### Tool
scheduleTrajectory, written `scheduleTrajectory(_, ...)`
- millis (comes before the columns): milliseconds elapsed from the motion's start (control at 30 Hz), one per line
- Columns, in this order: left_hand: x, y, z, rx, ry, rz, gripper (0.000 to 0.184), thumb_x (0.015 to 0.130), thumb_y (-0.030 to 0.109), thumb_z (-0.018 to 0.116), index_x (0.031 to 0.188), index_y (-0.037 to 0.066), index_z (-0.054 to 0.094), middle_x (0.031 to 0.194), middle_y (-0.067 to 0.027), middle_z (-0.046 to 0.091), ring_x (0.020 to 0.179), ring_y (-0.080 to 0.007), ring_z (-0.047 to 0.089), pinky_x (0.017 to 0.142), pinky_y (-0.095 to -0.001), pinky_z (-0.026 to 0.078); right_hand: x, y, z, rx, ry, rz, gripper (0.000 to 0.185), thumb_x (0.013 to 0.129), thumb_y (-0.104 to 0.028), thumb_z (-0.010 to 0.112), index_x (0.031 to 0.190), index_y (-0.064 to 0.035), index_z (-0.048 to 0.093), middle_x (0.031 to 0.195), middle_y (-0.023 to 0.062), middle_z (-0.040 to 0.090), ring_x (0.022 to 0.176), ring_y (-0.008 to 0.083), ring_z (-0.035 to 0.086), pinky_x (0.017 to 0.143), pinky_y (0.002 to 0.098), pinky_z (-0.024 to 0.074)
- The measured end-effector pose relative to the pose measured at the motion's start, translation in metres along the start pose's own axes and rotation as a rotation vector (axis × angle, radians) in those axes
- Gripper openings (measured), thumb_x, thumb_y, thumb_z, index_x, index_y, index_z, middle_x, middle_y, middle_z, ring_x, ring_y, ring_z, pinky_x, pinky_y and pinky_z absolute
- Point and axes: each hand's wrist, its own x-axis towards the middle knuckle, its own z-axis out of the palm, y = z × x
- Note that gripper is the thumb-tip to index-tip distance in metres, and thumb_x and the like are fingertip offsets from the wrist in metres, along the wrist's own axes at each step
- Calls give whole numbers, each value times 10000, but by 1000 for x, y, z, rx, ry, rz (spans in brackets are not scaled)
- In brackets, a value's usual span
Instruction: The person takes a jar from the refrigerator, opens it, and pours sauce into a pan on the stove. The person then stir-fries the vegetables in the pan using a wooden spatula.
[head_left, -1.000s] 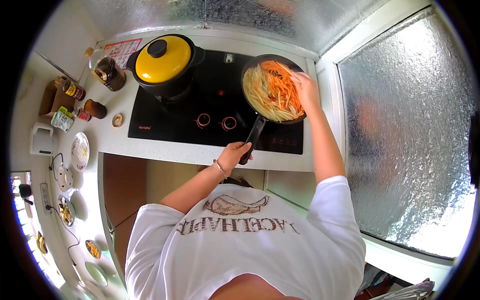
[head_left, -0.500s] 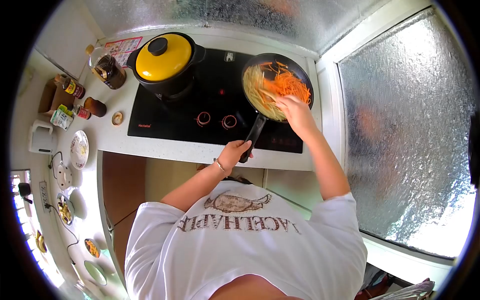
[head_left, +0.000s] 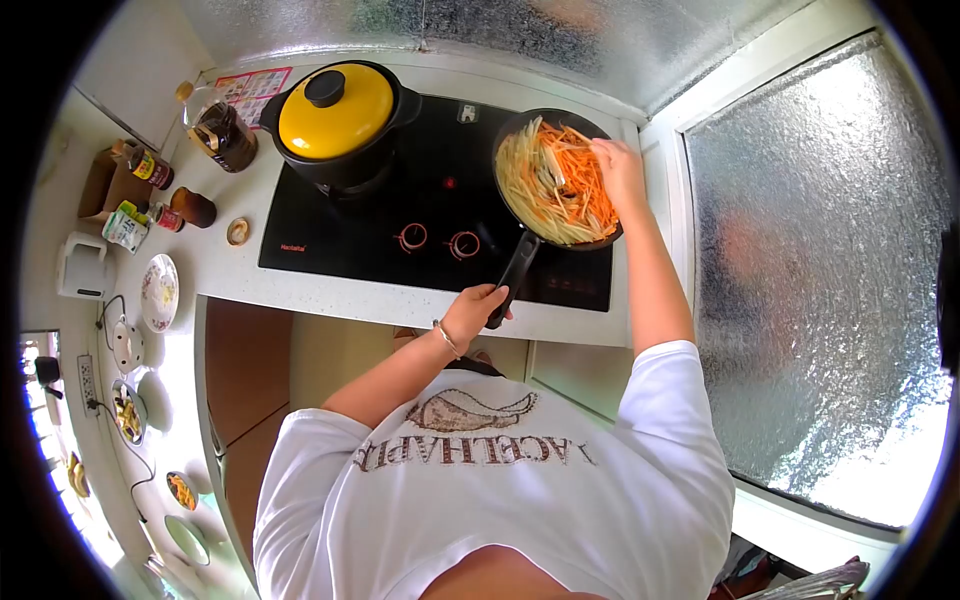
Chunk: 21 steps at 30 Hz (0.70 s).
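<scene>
On the right of the cooktop [head_left: 350, 240] sits a black frying pan [head_left: 512, 122] filled with shredded carrot [head_left: 590, 205] and pale yellow-green shreds [head_left: 522, 170], partly mixed together. My left hand [head_left: 474, 314], with a bracelet at the wrist, is wrapped round the black pan handle [head_left: 516, 268]. Over the pan's right rim, my right hand [head_left: 622, 172] is closed, its fingertips just above the carrot. Whatever it grips cannot be made out among the shreds.
A black pot with a yellow lid [head_left: 345, 110] stands on the left burner. Bottles [head_left: 222, 135], jars [head_left: 193, 207] and a flowered plate [head_left: 160, 292] line the left counter, with bowls [head_left: 130, 412] further down. A textured glass window [head_left: 800, 270] borders the right side.
My right hand has moved up and right from the pan's middle to its right rim. The shreds are more mixed and spread. My left hand stays on the handle.
</scene>
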Motion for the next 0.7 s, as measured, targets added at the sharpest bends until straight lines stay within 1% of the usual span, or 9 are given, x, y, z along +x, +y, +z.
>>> scheduleTrajectory(167, -3, 5, 0, -10, -16, 36, 268, 914, 220, 459, 780, 28, 590, 659, 6, 553, 565, -57, 392, 543, -209, 331, -22, -35, -10, 91, -268, -104, 189, 816, -121, 583, 950, 5, 630, 928, 165, 608, 822, 315, 581, 736, 346, 459)
scheduleTrajectory(233, -4, 5, 1, -13, -21, 43, 268, 913, 218, 459, 767, 33, 585, 647, 12, 541, 561, -58, 381, 540, -211, 324, -24, -44, -30, 86, -255, -96, 188, 815, -122, 586, 942, 11, 628, 899, 161, 615, 796, 307, 590, 713, 349, 468)
scheduleTrajectory(300, -5, 6, 2, -27, -17, 6, 267, 915, 226, 456, 765, 37, 572, 649, 12, 521, 582, -62, 390, 557, -214, 326, -22, -54, -49, 190, -119, 4, 189, 819, -131, 586, 924, 22, 625, 859, 156, 624, 759, 296, 604, 682, 351, 476)
scheduleTrajectory(333, -5, 6, 3, -25, -18, 7, 267, 915, 226, 456, 765, 37, 572, 649, 12, 521, 582, -62, 390, 557, -214, 326, -21, -59, -51, 239, -95, 139, 180, 851, -134, 568, 958, -9, 640, 725, 71, 636, 608, 118, 575, 576, 256, 455)
scheduleTrajectory(367, -5, 5, 6, -26, 16, 14, 269, 918, 231, 449, 767, 38, 561, 653, 10, 510, 593, -66, 394, 567, -216, 327, -17, -68, -54, 239, -92, 142, 180, 851, -134, 568, 958, -9, 640, 725, 71, 636, 608, 118, 575, 576, 256, 455)
scheduleTrajectory(433, -7, 1, 7, -20, 46, 14, 270, 922, 235, 443, 769, 39, 549, 657, 8, 498, 604, -71, 398, 578, -219, 328, -9, -88, -54, 440, -227, 387, 191, 854, -166, 575, 937, -8, 643, 646, 30, 598, 556, 77, 520, 525, 227, 416)
scheduleTrajectory(467, -5, -1, 7, -38, 30, 44, 272, 926, 239, 434, 775, 39, 540, 664, 4, 493, 609, -76, 400, 583, -222, 329, -6, -89, -45, 424, -224, 345, 193, 843, -182, 575, 883, -3, 635, 607, 47, 587, 529, 86, 523, 511, 228, 413)
scheduleTrajectory(567, -4, -7, 5, -72, 15, 73, 277, 932, 245, 420, 785, 38, 531, 668, -1, 486, 612, -83, 403, 588, -225, 331, 0, -27, -18, 472, -186, 513, 222, 847, -192, 571, 837, 25, 615, 605, 42, 580, 525, 89, 514, 498, 240, 404)
scheduleTrajectory(700, -4, -8, 6, -111, 15, 76, 278, 934, 249, 417, 792, 38, 531, 668, -5, 489, 611, -85, 407, 590, -224, 335, 0, -19, -35, 587, -50, 653, 199, 838, -166, 581, 834, 33, 592, 604, 48, 561, 522, 92, 491, 493, 226, 394)
